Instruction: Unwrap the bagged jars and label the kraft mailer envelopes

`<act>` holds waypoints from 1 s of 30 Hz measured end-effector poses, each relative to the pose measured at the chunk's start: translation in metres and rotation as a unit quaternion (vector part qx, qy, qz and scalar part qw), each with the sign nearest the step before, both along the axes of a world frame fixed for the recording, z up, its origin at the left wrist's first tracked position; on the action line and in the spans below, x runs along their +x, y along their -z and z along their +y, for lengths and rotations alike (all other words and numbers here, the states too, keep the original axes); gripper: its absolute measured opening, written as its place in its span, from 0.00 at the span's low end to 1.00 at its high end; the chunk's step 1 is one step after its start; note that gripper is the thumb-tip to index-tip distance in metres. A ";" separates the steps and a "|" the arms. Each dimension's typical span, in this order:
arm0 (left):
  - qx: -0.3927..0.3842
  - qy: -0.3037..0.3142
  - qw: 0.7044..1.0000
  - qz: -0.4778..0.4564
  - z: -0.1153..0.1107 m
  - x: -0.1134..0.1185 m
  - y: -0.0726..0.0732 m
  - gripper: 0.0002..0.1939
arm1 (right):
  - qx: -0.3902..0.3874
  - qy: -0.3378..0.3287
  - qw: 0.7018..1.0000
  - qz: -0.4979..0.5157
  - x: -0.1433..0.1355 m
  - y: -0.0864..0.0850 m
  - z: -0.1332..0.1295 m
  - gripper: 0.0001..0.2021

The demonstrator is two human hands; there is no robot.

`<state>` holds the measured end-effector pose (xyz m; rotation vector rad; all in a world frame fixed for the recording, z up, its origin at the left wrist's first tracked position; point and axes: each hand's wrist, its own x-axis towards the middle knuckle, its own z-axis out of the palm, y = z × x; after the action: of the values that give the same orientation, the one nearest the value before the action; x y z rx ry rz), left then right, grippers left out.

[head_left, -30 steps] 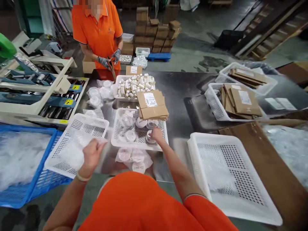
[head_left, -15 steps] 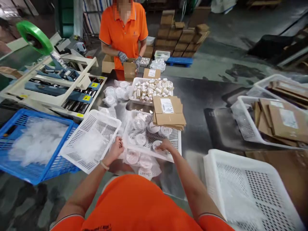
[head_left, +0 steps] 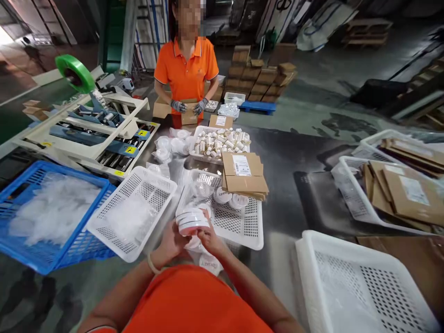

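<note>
Between both hands is a stack of round white discs [head_left: 192, 219], held above the near edge of the white basket; its underside looks reddish. My left hand [head_left: 174, 240] is closed around the stack's lower left side. My right hand [head_left: 209, 235] grips it from the right, fingers partly hidden behind it. In the perforated white basket [head_left: 255, 231] lie more round white pieces [head_left: 222, 195] with dark lettering, some in clear plastic. Below my hands, more bagged round pieces [head_left: 210, 262] rest at the table edge, partly covered by my arms.
Flattened cardboard boxes [head_left: 243, 173] overlap the basket's far right corner. Behind stands a basket of small white-and-gold bottles [head_left: 222, 141]. To the left are a white basket [head_left: 132, 208] and a blue crate [head_left: 52, 212] with white plastic. Across the table, a gloved co-worker [head_left: 187, 69] handles a carton.
My right hand has lifted from inside the basket toward my left hand. The stack of discs is now held between them. The view has tilted up slightly.
</note>
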<state>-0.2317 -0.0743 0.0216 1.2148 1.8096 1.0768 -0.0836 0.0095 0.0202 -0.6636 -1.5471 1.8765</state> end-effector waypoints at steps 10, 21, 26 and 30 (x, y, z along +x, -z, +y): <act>0.039 -0.016 0.995 0.092 0.013 -0.003 -0.015 0.35 | 0.255 0.094 0.950 -0.155 0.027 -0.008 0.014 0.23; 0.011 0.128 0.977 0.172 0.055 0.064 -0.013 0.41 | 0.494 0.131 0.677 -0.530 0.037 -0.022 0.018 0.08; 0.001 0.142 0.986 0.089 0.091 0.059 -0.006 0.42 | 0.468 0.099 0.763 -0.435 0.070 -0.014 0.047 0.26; 0.038 0.183 0.977 0.106 0.097 0.066 0.004 0.42 | 0.488 0.088 0.768 -0.406 0.082 -0.001 0.051 0.21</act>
<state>-0.1652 0.0231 0.0180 1.6843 1.6191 0.8360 -0.0019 0.0601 0.0208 -1.0812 -2.5294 0.3682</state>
